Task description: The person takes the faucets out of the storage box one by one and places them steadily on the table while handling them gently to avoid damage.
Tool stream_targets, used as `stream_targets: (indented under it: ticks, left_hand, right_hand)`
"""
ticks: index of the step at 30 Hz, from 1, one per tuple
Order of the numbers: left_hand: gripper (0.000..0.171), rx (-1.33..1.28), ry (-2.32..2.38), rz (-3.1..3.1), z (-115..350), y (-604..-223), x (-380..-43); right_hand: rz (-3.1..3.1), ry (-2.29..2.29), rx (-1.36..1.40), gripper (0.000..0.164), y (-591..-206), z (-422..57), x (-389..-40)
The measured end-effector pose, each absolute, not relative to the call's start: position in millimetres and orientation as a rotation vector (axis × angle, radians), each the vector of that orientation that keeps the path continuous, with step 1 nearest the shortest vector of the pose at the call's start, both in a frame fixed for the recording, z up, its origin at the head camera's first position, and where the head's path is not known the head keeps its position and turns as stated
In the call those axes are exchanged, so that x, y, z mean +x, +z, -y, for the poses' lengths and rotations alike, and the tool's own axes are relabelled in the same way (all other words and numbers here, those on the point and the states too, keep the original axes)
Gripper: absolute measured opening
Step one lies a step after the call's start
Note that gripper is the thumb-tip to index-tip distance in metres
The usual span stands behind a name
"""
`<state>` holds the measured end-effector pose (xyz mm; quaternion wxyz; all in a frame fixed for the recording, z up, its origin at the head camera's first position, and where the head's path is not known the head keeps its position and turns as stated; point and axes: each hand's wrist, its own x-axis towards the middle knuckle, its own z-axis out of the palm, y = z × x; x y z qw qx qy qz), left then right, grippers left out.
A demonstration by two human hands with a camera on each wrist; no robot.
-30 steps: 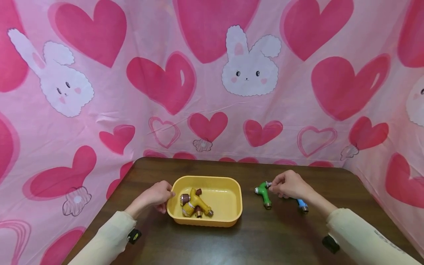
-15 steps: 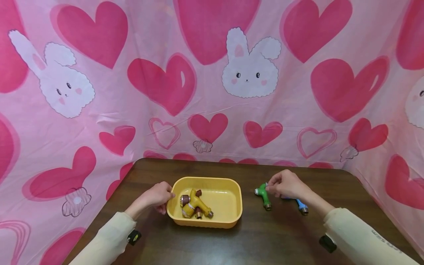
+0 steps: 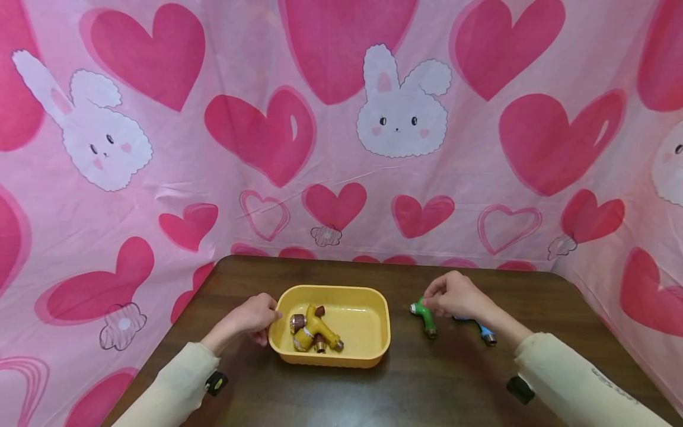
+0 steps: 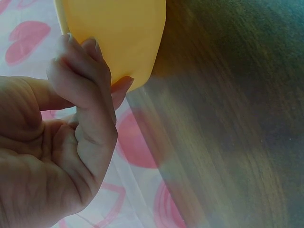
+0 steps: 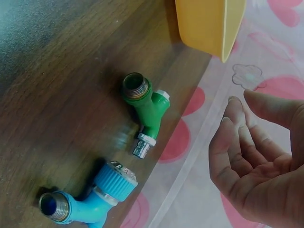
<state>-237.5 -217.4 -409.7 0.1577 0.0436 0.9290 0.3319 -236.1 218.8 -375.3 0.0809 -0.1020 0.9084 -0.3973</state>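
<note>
My left hand (image 3: 253, 317) grips the left rim of a yellow plastic basin (image 3: 368, 325); its curled fingers (image 4: 97, 116) show in the left wrist view. Inside the basin lie a yellow tap (image 3: 318, 325) and, partly under it, a brown tap (image 3: 297, 321). Over the upper part of a green tap (image 3: 428, 322) hovers my right hand (image 3: 458, 296). In the right wrist view its thumb and fingers are bent but apart, with nothing between them, and the green tap (image 5: 151, 111) lies clear of them. Beside it is a blue tap (image 5: 97, 206) with a ribbed knob, partly hidden by my hand in the head view.
Everything stands on a dark brown wooden table (image 3: 405, 391). A pink cloth (image 3: 341, 154) with hearts and rabbits hangs behind and at both sides. Bare wood lies between the basin and the green tap.
My right hand has drifted left over the green tap, showing more of the blue tap. The left hand and basin stay put.
</note>
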Motion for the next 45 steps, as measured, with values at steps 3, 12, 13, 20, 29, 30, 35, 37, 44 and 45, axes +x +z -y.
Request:
stream_targets:
  ticks: [3,12,13,20,29,30,35,37,44,45]
  left_hand:
    - [0.013,0.118,0.951,-2.650,217.4,-410.0,-237.9]
    - [0.015,0.145,0.926,-2.662,217.4,-412.0,-240.4]
    - [0.015,0.140,0.931,-2.659,217.4,-411.9,-240.4]
    - [0.017,0.138,0.945,-2.657,217.7,-410.9,-240.2]
    - [0.014,0.151,0.946,-2.661,218.2,-411.5,-240.0]
    - [0.014,0.149,0.944,-2.661,218.4,-411.6,-239.8]
    - [0.014,0.158,0.944,-2.665,219.1,-411.1,-240.0]
    - [0.015,0.162,0.946,-2.665,219.2,-410.9,-240.3]
    - [0.015,0.157,0.948,-2.662,219.2,-411.4,-240.4]
    - [0.015,0.158,0.948,-2.663,219.1,-411.1,-240.4]
  right_hand:
    - [-2.716,-1.182,-0.304,0.011,-374.1,-216.3,-235.7]
    - [-2.721,-1.146,-0.298,0.012,-373.1,-212.5,-232.3]
    - [-2.721,-1.146,-0.303,0.011,-372.5,-211.9,-232.0]
    - [-2.713,-1.147,-0.322,0.011,-369.1,-206.7,-233.1]
    - [-2.709,-1.152,-0.347,0.011,-367.6,-199.0,-235.2]
    - [-2.711,-1.150,-0.357,0.010,-367.3,-198.1,-235.4]
    - [-2.717,-1.137,-0.393,0.010,-365.4,-194.2,-236.4]
    - [-2.722,-1.132,-0.402,0.010,-364.5,-192.6,-236.6]
    - [-2.717,-1.129,-0.448,0.011,-364.4,-187.7,-237.7]
    - [-2.717,-1.123,-0.453,0.011,-364.3,-186.9,-237.9]
